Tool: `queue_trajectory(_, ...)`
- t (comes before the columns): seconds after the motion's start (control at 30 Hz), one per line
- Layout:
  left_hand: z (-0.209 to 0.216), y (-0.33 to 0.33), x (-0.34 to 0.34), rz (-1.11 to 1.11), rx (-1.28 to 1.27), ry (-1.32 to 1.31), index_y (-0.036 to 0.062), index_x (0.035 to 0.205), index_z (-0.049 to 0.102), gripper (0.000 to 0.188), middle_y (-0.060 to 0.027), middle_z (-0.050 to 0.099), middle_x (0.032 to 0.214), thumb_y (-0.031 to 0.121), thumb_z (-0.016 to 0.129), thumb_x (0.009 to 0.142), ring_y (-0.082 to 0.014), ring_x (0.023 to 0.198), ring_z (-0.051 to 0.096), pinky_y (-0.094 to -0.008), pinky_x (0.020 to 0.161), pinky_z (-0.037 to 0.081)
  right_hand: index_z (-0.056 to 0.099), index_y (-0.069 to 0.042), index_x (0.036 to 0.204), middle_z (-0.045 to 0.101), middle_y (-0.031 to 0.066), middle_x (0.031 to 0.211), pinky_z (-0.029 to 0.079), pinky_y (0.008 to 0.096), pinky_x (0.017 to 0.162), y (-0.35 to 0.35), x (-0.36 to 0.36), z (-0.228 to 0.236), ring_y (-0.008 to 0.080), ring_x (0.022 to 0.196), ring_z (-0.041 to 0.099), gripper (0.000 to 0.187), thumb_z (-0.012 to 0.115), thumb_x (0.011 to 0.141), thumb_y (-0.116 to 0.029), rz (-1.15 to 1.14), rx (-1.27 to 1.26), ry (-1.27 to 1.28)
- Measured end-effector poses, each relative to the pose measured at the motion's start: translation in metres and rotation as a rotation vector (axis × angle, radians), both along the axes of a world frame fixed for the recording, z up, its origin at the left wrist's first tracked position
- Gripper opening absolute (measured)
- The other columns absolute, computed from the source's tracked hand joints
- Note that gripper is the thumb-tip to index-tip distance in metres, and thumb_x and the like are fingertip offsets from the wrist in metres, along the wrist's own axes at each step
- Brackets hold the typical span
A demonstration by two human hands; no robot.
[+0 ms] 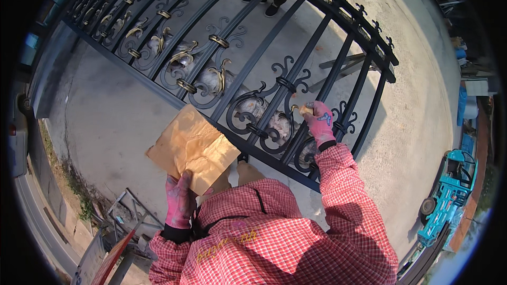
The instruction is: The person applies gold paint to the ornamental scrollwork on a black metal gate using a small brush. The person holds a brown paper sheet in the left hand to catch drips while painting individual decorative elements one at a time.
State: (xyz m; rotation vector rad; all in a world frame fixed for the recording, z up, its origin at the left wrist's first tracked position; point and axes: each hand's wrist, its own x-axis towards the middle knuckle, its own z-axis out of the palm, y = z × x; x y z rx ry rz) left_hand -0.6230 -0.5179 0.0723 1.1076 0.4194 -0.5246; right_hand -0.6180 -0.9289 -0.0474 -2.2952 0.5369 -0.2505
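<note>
- Since the black wrought-iron panel (261, 58) spans the space ahead, its scrolls could snag the checked right sleeve (344, 179) reaching over.
- Tan cardboard sheet (193, 150), tilted, by the panel's near edge. Held at one side only; a gust or slack grip might flip it.
- Left gloved hand (179, 200): thumb on top, pinching the sheet.
- Right gloved hand (320, 122): fingertips closed on a small tan wad (304, 110), near a gold-tipped scroll (294, 107); contact unclear. A slip risks scuffing neighbouring bars.

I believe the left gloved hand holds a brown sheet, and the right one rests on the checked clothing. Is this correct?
No: the right hand is not on the clothing but at the black metal panel, as the head view shows. The left hand does hold the brown sheet.
</note>
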Motion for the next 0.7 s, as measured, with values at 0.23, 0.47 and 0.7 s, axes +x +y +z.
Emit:
queue_trajectory(0.23, -0.007, 0.005, -0.002, 0.006, -0.002, 0.046, 0.0078, 0.138, 0.027, 0.057, -0.0144, 0.050, 0.125, 0.024, 0.056, 0.091, -0.0289, 0.101, 0.062, -0.0414, 0.063, 0.060, 0.063, -0.006, 0.088, 0.061, 0.0139, 0.086, 0.048, 0.0406, 0.072, 0.045, 0.004, 0.003, 0.0351, 0.086, 0.058, 0.023, 0.066, 0.065, -0.007, 0.288, -0.243, 0.039)
queue_trajectory(0.47, 0.004, -0.004, -0.030, 0.187, 0.033, 0.106, 0.0061, 0.137, 0.028, 0.054, -0.0142, 0.049, 0.125, 0.020, 0.054, 0.092, -0.0287, 0.100, 0.062, -0.0410, 0.063, 0.061, 0.062, -0.008, 0.085, 0.062, 0.0118, 0.087, 0.047, 0.0424, 0.075, 0.037, 0.034, -0.007, 0.0357, 0.087, 0.057, 0.023, 0.067, 0.063, -0.005, 0.464, -0.368, 0.026)
queue_trajectory(0.7, -0.010, -0.025, -0.073, 0.279, -0.029, 0.011, 0.0062, 0.137, 0.029, 0.055, -0.0140, 0.049, 0.126, 0.021, 0.055, 0.092, -0.0282, 0.101, 0.061, -0.0407, 0.063, 0.061, 0.062, -0.008, 0.084, 0.060, 0.0118, 0.080, 0.046, 0.0421, 0.069, 0.025, 0.041, 0.013, 0.0346, 0.082, 0.057, 0.024, 0.068, 0.062, -0.002, 0.630, -0.411, -0.022)
